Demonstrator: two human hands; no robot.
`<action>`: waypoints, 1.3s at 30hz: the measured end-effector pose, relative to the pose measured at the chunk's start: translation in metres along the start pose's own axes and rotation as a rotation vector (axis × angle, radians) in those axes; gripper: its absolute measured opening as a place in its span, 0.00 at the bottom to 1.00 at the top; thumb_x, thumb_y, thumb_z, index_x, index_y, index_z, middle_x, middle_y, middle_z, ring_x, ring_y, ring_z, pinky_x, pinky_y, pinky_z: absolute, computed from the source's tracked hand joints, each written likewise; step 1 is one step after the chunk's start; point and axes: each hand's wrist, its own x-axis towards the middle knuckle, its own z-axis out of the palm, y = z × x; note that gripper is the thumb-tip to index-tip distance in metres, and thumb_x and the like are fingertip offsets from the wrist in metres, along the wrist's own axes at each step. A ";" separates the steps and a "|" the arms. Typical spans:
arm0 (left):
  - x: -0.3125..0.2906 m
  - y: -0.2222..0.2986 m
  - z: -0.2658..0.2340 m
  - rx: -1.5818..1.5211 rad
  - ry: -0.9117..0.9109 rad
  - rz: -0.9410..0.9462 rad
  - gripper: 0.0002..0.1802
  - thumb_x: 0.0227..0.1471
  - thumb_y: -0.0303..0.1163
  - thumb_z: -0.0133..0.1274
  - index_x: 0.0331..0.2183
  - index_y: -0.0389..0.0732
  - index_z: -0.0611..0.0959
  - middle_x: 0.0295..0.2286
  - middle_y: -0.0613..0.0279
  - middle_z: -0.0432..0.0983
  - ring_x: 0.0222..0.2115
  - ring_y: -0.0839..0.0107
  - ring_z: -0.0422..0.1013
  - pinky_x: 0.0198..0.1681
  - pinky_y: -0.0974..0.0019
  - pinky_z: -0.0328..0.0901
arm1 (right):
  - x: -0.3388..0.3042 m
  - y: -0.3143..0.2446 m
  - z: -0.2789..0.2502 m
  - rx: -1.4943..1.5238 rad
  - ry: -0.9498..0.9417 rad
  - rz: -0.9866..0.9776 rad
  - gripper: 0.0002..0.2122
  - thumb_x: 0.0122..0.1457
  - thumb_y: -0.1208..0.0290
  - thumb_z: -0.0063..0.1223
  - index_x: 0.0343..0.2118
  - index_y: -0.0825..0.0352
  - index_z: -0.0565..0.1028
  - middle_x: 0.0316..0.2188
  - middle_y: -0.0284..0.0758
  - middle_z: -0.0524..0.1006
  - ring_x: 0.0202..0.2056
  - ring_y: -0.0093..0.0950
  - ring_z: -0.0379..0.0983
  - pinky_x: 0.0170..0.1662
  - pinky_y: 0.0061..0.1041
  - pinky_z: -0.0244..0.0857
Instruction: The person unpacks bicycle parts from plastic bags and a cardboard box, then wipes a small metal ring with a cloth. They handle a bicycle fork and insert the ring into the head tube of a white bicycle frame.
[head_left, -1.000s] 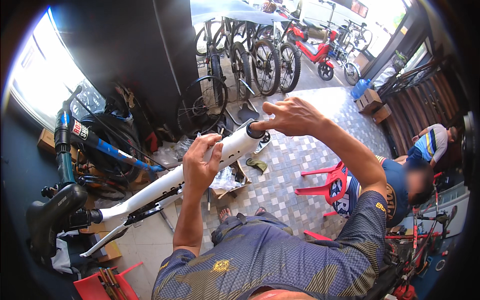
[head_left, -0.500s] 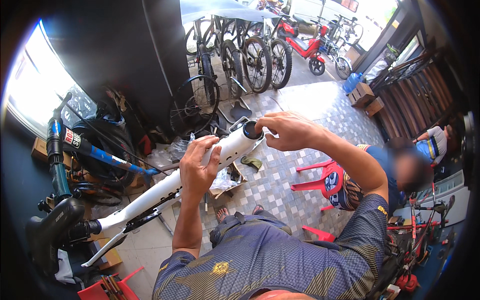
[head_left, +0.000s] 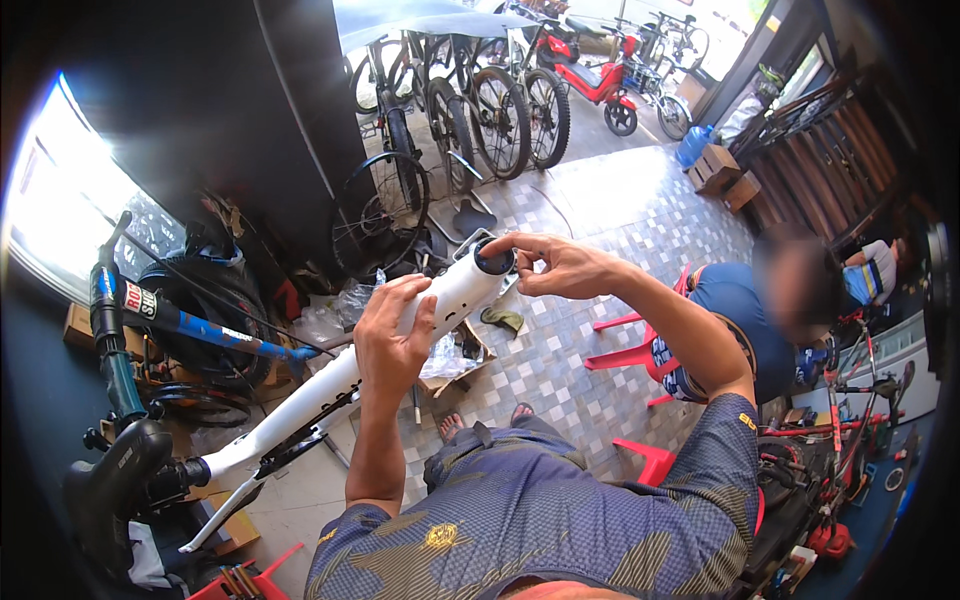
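A white bicycle frame [head_left: 283, 408] slants from the lower left up to the middle, its round open tube end [head_left: 494, 257] with a dark inside facing me. My left hand [head_left: 392, 330] is wrapped round the tube just below that end, fingers over the top and thumb on the near side. At the opening, the index finger of my right hand [head_left: 560, 268] is stretched out, its tip inside the rim. The thumb and other fingers bend outside, apart from the index finger, with nothing visible held in them. The fingertip inside is partly hidden.
A blue repair stand [head_left: 220, 328] and a black saddle [head_left: 115, 465] are at the left. Below the frame sits an open box with plastic [head_left: 452, 362]. A person [head_left: 740, 310] sits on a red chair [head_left: 625, 358] at my right. Several parked bikes [head_left: 500, 120] line the back.
My right index finger has straightened and reaches farther into the tube opening. My left hand stays on the frame. The view has shifted slightly, and the seated person has changed posture.
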 end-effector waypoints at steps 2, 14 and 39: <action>0.000 0.000 0.000 0.007 0.001 0.012 0.11 0.54 0.31 0.59 0.39 0.36 0.84 0.40 0.51 0.81 0.41 0.55 0.78 0.48 0.58 0.70 | -0.002 -0.008 0.000 -0.066 -0.018 0.007 0.27 0.52 0.72 0.53 0.59 0.57 0.71 0.26 0.24 0.64 0.29 0.17 0.61 0.37 0.21 0.60; -0.001 0.002 0.002 0.019 0.021 -0.016 0.12 0.55 0.32 0.59 0.39 0.36 0.84 0.40 0.51 0.81 0.41 0.55 0.78 0.48 0.58 0.70 | 0.016 -0.012 -0.022 -0.426 -0.170 0.047 0.22 0.48 0.65 0.57 0.49 0.58 0.71 0.23 0.31 0.70 0.26 0.28 0.68 0.33 0.32 0.63; -0.001 0.002 0.005 0.056 0.027 -0.027 0.11 0.55 0.33 0.58 0.39 0.37 0.84 0.40 0.52 0.81 0.41 0.55 0.78 0.47 0.58 0.70 | -0.004 -0.029 -0.009 0.408 0.282 -0.282 0.29 0.59 0.83 0.58 0.63 0.65 0.62 0.39 0.32 0.70 0.43 0.21 0.73 0.50 0.22 0.73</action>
